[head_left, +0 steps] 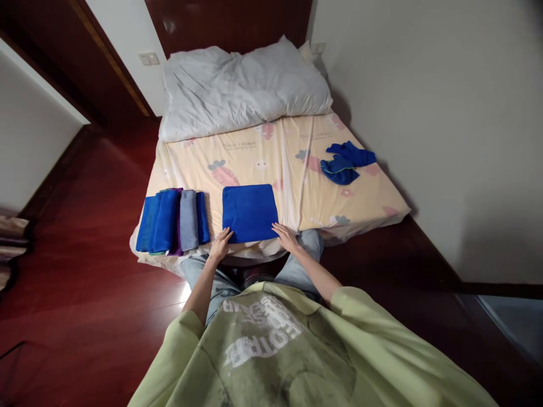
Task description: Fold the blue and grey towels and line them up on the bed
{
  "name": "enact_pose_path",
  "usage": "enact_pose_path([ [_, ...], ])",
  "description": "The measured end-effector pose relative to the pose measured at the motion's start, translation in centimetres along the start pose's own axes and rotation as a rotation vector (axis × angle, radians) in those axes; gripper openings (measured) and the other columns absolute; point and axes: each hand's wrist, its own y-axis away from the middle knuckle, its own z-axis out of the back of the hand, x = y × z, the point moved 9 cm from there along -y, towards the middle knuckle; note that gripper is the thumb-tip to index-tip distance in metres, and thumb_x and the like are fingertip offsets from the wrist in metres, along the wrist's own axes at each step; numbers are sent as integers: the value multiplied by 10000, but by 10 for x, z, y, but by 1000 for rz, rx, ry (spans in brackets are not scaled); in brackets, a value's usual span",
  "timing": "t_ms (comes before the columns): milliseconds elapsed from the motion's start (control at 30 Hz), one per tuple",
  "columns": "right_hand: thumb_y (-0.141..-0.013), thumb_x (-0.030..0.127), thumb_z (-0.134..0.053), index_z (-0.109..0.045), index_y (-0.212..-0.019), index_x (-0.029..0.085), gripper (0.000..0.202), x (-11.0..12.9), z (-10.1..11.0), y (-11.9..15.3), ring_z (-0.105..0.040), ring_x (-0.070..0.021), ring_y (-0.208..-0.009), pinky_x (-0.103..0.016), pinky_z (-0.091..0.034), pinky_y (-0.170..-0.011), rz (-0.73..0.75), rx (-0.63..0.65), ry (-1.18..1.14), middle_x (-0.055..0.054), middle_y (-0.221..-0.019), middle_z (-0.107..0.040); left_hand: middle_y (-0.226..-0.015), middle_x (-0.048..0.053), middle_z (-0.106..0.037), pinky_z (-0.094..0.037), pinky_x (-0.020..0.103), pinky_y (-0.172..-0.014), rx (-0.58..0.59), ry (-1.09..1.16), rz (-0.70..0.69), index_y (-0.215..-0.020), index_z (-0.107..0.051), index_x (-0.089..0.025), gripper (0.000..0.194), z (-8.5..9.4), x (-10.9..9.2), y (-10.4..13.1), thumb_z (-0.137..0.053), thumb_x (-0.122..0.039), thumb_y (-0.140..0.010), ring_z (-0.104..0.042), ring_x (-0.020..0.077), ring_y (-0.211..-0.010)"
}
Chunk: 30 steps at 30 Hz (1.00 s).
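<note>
A blue towel (pixel 249 212) lies flat in a near-square shape on the bed in front of me. My left hand (pixel 221 242) touches its near left corner, fingers stretched out over the edge. At the near right corner, the spread fingers of my right hand (pixel 285 236) rest on the cloth. To the left of my left hand is a row of folded towels: several blue ones (pixel 164 220), a grey one (pixel 189 219) and a purple one (pixel 177 240) partly hidden among them.
Crumpled blue cloths (pixel 345 161), one with a green edge, lie on the bed's right side. A white pillow or quilt (pixel 246 87) spans the head end. The bed (pixel 263 152) has a yellow carrot-print sheet. A wall (pixel 424 113) stands to the right.
</note>
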Motion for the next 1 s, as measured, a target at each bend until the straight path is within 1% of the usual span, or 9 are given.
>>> enact_pose_path([
  [133, -767, -52, -392, -599, -1433, 176, 734, -4, -1, 7, -428, -194, -1481, -464, -377, -1248, -2, -26, 10, -80, -1531, -534, -1613, 103, -413, -308, 468, -1264, 4, 37, -21, -1482, -532, -163, 709, -1, 6, 2, -414, 6, -803, -303, 232, -1538],
  [300, -804, -42, -338, -566, -1467, 165, 731, -6, -5, 12, -400, -163, -1495, -433, -323, -1279, -29, -19, 9, -71, -1549, -511, -1638, 102, -362, -275, 542, -1260, 17, 62, -37, -1540, -455, -201, 779, -6, 7, 5, -424, 10, -791, -223, 248, -1560],
  [400, -825, -35, -326, -554, -1476, 169, 719, -6, -5, 11, -393, -151, -1497, -429, -317, -1280, -49, 1, 19, -62, -1554, -505, -1646, 109, -339, -278, 530, -1260, 25, 58, -23, -1533, -466, -183, 797, -7, 8, 5, -419, 20, -764, -218, 251, -1558],
  [500, -832, -26, -339, -544, -1486, 185, 716, -6, -4, 9, -407, -159, -1491, -446, -327, -1276, -53, 23, 13, -62, -1555, -503, -1634, 105, -360, -286, 520, -1259, 23, 75, -8, -1514, -496, -181, 827, -7, 10, 3, -427, 28, -716, -241, 252, -1550],
  [600, -839, -9, -350, -540, -1489, 186, 705, -4, 0, 9, -412, -165, -1488, -450, -324, -1277, -60, 20, -2, -68, -1553, -505, -1616, 93, -394, -299, 523, -1255, 1, 110, 2, -1491, -525, -189, 834, -5, 11, 1, -432, 28, -691, -276, 251, -1539],
  [700, -837, 0, -364, -562, -1472, 177, 689, -2, 3, 9, -419, -174, -1484, -455, -338, -1270, -78, -1, -26, -75, -1536, -529, -1577, 81, -460, -325, 517, -1247, -34, 147, 35, -1443, -578, -189, 803, -1, 13, -1, -424, 30, -686, -331, 244, -1520],
  [867, -823, 16, -387, -668, -1354, 185, 624, -6, 10, 4, -510, -194, -1411, -455, -401, -1221, -139, -112, -128, -75, -1426, -634, -1486, 50, -577, -379, 460, -1230, -94, 207, 98, -1350, -651, -188, 728, 7, 17, -7, -411, 9, -692, -454, 218, -1456],
  [933, -836, 59, -407, -687, -1313, 191, 568, -13, 12, 1, -597, -213, -1311, -454, -455, -1167, -213, -172, -183, -85, -1353, -682, -1439, 49, -621, -413, 442, -1209, -114, 234, 132, -1327, -663, -181, 677, 11, 20, -9, -412, -11, -721, -512, 214, -1411],
  [1000, -884, 146, -415, -696, -1263, 178, 473, -25, 11, -3, -698, -235, -1112, -439, -539, -1051, -330, -218, -247, -102, -1205, -744, -1376, 54, -669, -452, 429, -1174, -138, 273, 171, -1299, -675, -183, 580, 16, 24, -12, -425, -55, -791, -579, 218, -1346],
])
